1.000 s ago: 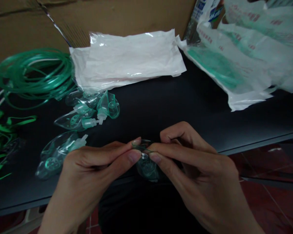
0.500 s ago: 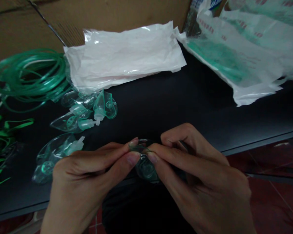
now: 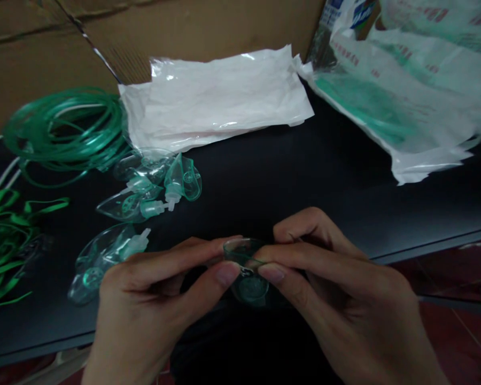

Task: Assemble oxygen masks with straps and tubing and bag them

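Between my two hands, near the table's front edge, is a clear green oxygen mask (image 3: pixel 253 290). My left hand (image 3: pixel 166 291) pinches its left rim between thumb and fingers. On the other side, my right hand (image 3: pixel 336 283) grips the rim with thumb and index finger. A small silver metal piece (image 3: pixel 246 271) shows on the mask between the two thumbs. My fingers cover much of the mask's edge. Left of my hands lies another clear mask (image 3: pixel 100 262), with more masks (image 3: pixel 144 198) clustered behind it.
Coiled green tubing (image 3: pixel 68 128) lies at the back left, with green elastic straps (image 3: pixel 8 246) in front of it. White packets (image 3: pixel 224 99) rest against the cardboard box (image 3: pixel 208 27). Packaged green items in white bags (image 3: pixel 409 101) sit at the right on the dark table (image 3: pixel 304 166).
The view has shifted slightly, so the table things sit further right and lower. My left fingertips have shifted on the rim, and more of the held mask shows between my hands.
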The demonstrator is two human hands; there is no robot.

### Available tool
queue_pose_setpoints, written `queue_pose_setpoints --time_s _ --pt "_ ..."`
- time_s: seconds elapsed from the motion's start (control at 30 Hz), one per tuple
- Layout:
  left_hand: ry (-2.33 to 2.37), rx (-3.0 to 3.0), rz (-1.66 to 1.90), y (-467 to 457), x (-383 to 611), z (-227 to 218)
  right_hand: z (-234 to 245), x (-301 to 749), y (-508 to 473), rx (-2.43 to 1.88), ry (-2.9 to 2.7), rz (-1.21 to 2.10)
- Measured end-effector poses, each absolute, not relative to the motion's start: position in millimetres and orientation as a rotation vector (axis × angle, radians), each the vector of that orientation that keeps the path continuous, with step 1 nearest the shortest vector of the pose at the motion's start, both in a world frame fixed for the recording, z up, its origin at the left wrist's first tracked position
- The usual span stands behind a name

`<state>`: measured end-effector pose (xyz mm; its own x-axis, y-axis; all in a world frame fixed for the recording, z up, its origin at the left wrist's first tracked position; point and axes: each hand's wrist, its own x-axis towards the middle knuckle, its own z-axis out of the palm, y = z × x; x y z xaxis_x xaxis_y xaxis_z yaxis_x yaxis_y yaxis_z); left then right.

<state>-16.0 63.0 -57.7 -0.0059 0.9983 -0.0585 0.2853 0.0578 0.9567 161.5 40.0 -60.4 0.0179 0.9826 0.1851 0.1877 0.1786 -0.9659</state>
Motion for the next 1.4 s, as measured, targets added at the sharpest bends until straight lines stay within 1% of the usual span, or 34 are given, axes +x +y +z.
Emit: queue_pose_setpoints --time_s 0.17,0.3,0.53,0.73,1.0,1.13,1.27,1.4 --pt "1.357 1.44 1.036 62.5 -17.8 -55.4 -63.7 160.5 29.8 -1.23 -1.489 0.815" --pt "1.345 1.474 1.153 55.3 -14.4 -55.3 -64.7 162.3 23.6 -1.238 -1.53 0.768" --pt "1.294 1.518 1.245 50.8 -14.0 -58.9 -62.1 164.1 24.9 -1.177 -1.499 0.873" --pt "1.316 1.523 1.123 58.0 -21.5 -56.6 -54.2 164.0 29.9 -1.219 -1.46 0.881" --pt "1.419 1.573 1.136 55.1 -11.5 -59.8 -48.6 152.1 28.1 -1.348 -1.337 0.875" --pt "1.44 1.524 1.146 52.1 -11.7 -58.4 -48.8 141.3 22.7 -1.303 -1.2 0.944" --pt "1.317 1.514 1.147 53.7 -16.5 -58.5 -51.3 136.4 20.3 -1.294 -1.051 1.062" --pt "1.215 1.541 1.143 55.7 -19.7 -61.3 -55.7 136.1 19.8 -1.253 -1.082 1.03"
